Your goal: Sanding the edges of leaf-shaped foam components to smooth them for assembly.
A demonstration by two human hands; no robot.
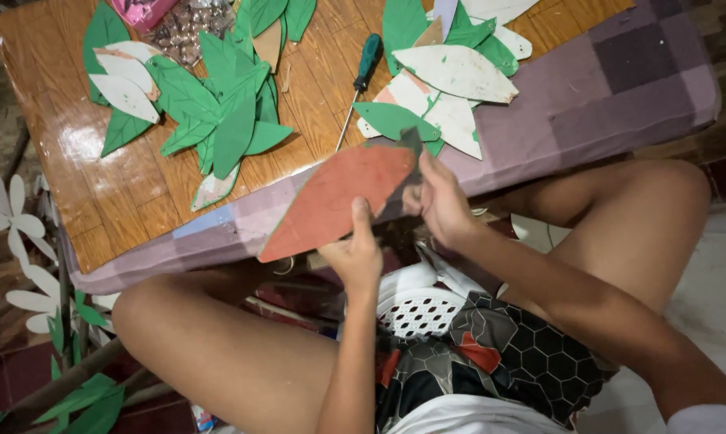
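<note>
I hold a large leaf-shaped cutout (335,197) in front of me, its reddish-brown side up and a green rim showing. My left hand (355,253) grips its lower edge with the thumb on top. At the cutout's upper right end, my right hand (439,201) pinches a dark strip (407,173) that lies against it. Both hands hover over the near edge of a low wooden table (114,201).
Piles of green and white leaf cutouts (218,104) (451,72) lie on the table, with a green-handled screwdriver (361,76) between them. A purple cloth (604,88) covers the table's right side. A white perforated stool (419,309) sits under me. Green and white leaves on a branch (57,354) stand at left.
</note>
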